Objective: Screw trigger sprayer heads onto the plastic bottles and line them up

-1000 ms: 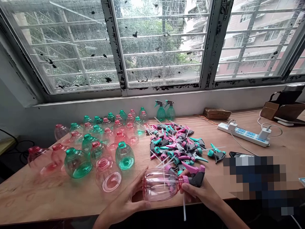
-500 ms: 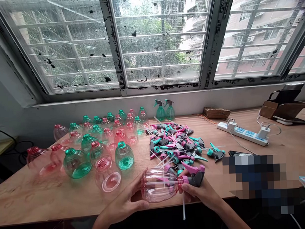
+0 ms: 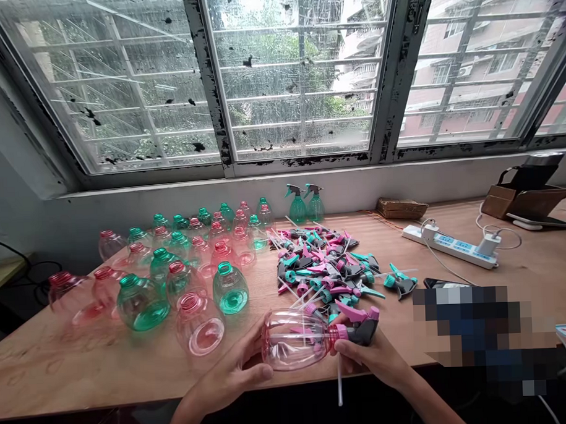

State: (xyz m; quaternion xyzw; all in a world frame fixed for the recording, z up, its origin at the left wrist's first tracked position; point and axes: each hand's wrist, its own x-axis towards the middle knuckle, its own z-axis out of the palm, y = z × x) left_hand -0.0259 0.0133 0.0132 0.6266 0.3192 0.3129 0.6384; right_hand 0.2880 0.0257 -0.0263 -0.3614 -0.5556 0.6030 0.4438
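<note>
A clear pink bottle [image 3: 292, 351] lies sideways in the air over the table's front edge, its neck toward the right. My left hand [image 3: 239, 365] cups its base, with the thumb below and the fingers behind. My right hand [image 3: 374, 354] is closed around the collar of a pink and grey trigger spray head [image 3: 358, 317] at the bottle's neck. Below the right hand hangs a thin white tube [image 3: 340, 383]; I cannot tell what it belongs to. Behind the hands is a pile of pink, teal and grey spray heads [image 3: 322, 260].
Several open pink and green bottles [image 3: 201, 326] stand on the left of the wooden table [image 3: 107, 379]. Two green bottles with spray heads [image 3: 297, 205] stand by the wall. To the right are a single teal spray head [image 3: 400, 282], a power strip [image 3: 451, 246] and a dark phone-like object [image 3: 441, 284].
Both hands and the bottle stay nearly in place, with only a slight shift. The white line inside the bottle shows less clearly now.
</note>
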